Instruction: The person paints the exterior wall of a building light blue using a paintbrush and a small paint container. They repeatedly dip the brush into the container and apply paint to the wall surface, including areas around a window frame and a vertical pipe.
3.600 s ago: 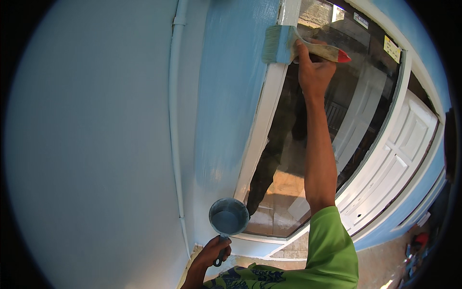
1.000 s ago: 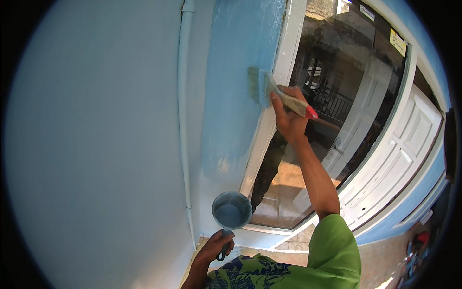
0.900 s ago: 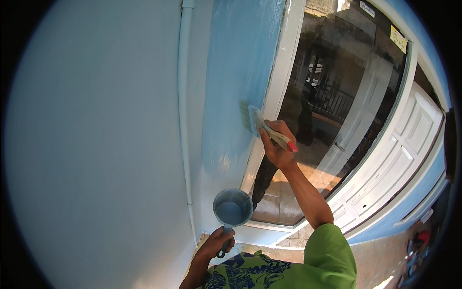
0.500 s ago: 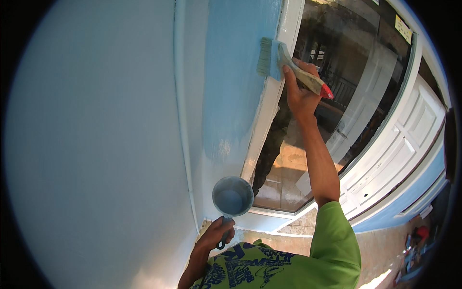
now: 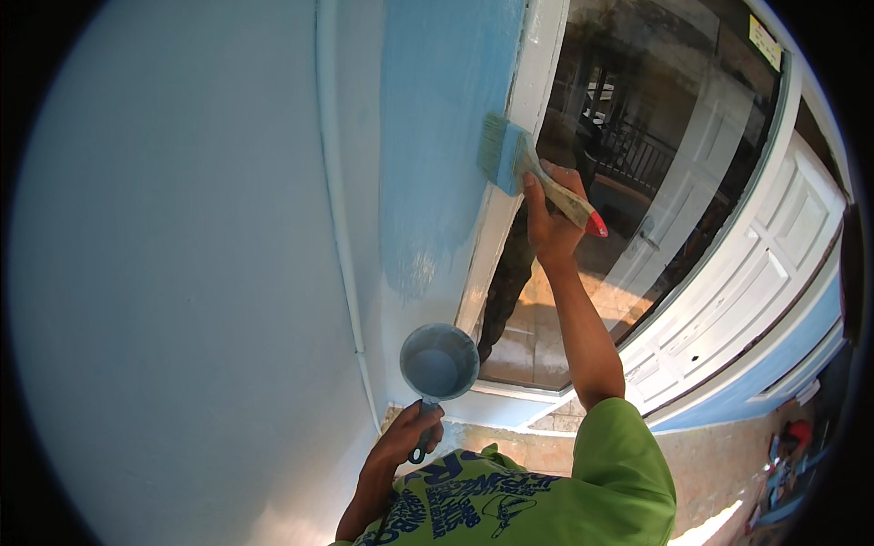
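My right hand [image 5: 555, 223] grips a broad paintbrush [image 5: 513, 156] with a wooden handle and red tip, its bristles at the light blue painted wall strip [image 5: 428, 100] next to the white window frame [image 5: 533, 64]. My left hand [image 5: 410, 435] is closed round the handle of a grey plastic dipper [image 5: 439, 359], held low in front of that strip, with grey-blue contents. The glass pane [image 5: 637, 109] behind my right hand shows reflections of railings, a door and a dark figure.
A pale wall [image 5: 182, 273] fills the left, with a vertical pipe [image 5: 332, 182] near its corner. To the right are a white panelled door [image 5: 756, 255], a tiled floor [image 5: 692, 464] and a red object among clutter [image 5: 797, 435] at the far edge.
My right hand with the brush rose along the blue strip after dipping lower, and has come down slightly since half a second ago. My left hand keeps the dipper as the view shifts a little.
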